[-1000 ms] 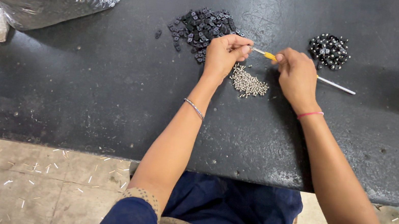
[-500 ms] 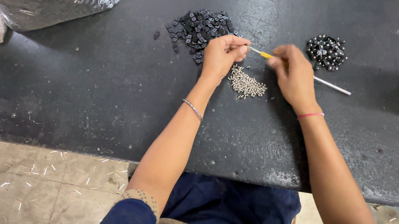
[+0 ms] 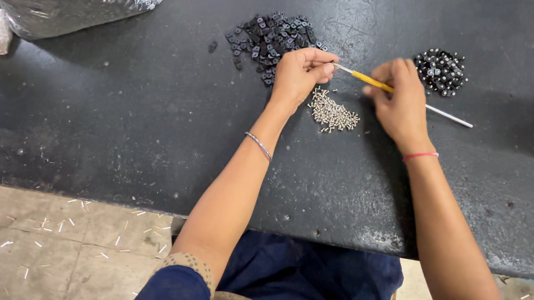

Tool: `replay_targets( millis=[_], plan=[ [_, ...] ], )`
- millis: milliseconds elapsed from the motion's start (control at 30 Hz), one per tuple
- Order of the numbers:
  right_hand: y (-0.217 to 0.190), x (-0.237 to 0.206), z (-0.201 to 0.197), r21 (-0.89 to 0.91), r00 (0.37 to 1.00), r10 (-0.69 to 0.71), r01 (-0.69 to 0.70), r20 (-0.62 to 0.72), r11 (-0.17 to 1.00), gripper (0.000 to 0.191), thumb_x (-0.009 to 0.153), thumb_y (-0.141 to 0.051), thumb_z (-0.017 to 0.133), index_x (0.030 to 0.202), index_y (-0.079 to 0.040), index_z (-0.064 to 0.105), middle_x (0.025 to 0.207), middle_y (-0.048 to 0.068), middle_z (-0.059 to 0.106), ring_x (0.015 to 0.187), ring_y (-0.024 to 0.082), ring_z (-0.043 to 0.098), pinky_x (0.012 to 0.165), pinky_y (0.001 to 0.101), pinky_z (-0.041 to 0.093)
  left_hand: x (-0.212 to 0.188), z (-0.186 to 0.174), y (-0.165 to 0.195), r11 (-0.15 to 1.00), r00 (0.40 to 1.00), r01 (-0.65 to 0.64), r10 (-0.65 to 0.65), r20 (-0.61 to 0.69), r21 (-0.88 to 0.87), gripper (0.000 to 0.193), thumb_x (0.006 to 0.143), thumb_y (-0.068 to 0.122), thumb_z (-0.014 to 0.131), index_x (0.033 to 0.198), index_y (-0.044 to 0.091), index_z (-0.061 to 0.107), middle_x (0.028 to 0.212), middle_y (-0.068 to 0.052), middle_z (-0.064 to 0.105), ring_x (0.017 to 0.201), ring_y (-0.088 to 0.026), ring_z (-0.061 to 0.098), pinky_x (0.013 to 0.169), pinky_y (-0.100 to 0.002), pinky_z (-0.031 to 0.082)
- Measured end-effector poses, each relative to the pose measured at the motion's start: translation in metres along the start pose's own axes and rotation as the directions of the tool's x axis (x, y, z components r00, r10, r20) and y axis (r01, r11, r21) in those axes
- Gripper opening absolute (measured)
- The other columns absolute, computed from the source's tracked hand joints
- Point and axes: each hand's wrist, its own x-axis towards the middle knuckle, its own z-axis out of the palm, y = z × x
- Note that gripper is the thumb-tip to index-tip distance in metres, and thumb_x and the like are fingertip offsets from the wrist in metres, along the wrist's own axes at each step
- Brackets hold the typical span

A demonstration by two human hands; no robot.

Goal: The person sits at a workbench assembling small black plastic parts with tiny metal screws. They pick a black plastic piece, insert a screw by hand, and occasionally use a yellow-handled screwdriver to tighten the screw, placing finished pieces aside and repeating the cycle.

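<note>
I pinch one small black plastic part between the fingers of my left hand (image 3: 299,73), and the thin metal tip of the slim screwdriver with the yellow grip and white handle (image 3: 385,86) meets it there. The part itself is almost hidden by my fingers, so I cannot tell its shape exactly. To do this step well, I think the tip must sit straight in the small screw, and my left hand must keep the part quiet while the tool turns; if the tool leans, it can slip out.

My right hand (image 3: 398,104) is closed around the yellow grip, fingers curled over it, and the white end of the tool points away to the right over the dark tabletop (image 3: 113,116). Both wrists are low, near the surface, and both forearms come forward from my body.

The pile of small black plastic parts (image 3: 269,36) lies just behind my left hand. The heap of little silver screws (image 3: 332,113) lies between my two hands, a little nearer to me. The smaller group of black parts with shiny screw heads (image 3: 439,71) lies just behind my right hand.
</note>
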Motion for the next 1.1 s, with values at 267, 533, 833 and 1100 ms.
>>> replay_targets(
  millis=[267,533,833,1100],
  plan=[
    [0.006,-0.001,0.003,-0.206,0.946,0.292,-0.26,0.141,0.943,0.012,0.113,-0.01,0.068,0.103,-0.005,0.072,0.09,0.013,0.071,0.08,0.027,0.068,0.075,0.0402,0.052,-0.001,-0.001,0.003,0.999,0.999,0.034,-0.034,0.011,-0.001,0.019,0.091,-0.004,0.071,0.109,-0.001,0.076,0.092,-0.007,0.077,0.081,-0.012,0.073,0.075,-0.025,0.062],
    [0.01,-0.004,0.0,0.001,0.99,0.125,-0.125,0.067,0.992,0.015,0.092,-0.006,0.075,0.103,-0.001,0.066,0.097,0.014,0.066,0.085,0.027,0.068,0.075,0.0385,0.054,0.0,-0.003,0.004,1.0,1.0,0.021,-0.021,0.004,0.013,0.02,0.091,-0.005,0.069,0.11,-0.001,0.076,0.093,-0.008,0.077,0.082,-0.012,0.073,0.075,-0.025,0.062],
    [0.01,-0.003,0.001,0.011,0.997,0.057,-0.058,0.057,0.998,0.019,0.091,-0.006,0.076,0.103,0.002,0.064,0.096,0.014,0.062,0.083,0.028,0.065,0.073,0.0366,0.052,0.001,-0.001,0.004,0.999,1.0,0.021,-0.021,-0.007,0.037,0.02,0.091,-0.006,0.069,0.109,-0.001,0.076,0.093,-0.008,0.077,0.081,-0.012,0.073,0.074,-0.025,0.062],
    [0.013,-0.003,0.003,-0.062,0.977,0.187,-0.181,0.1,0.981,0.006,0.106,-0.003,0.07,0.11,-0.002,0.068,0.095,0.01,0.068,0.084,0.022,0.068,0.076,0.0352,0.052,-0.002,0.001,0.009,0.997,0.999,0.035,-0.034,-0.009,0.075,0.019,0.091,-0.005,0.069,0.108,-0.001,0.076,0.092,-0.007,0.078,0.081,-0.012,0.073,0.073,-0.024,0.062]
  ],
)
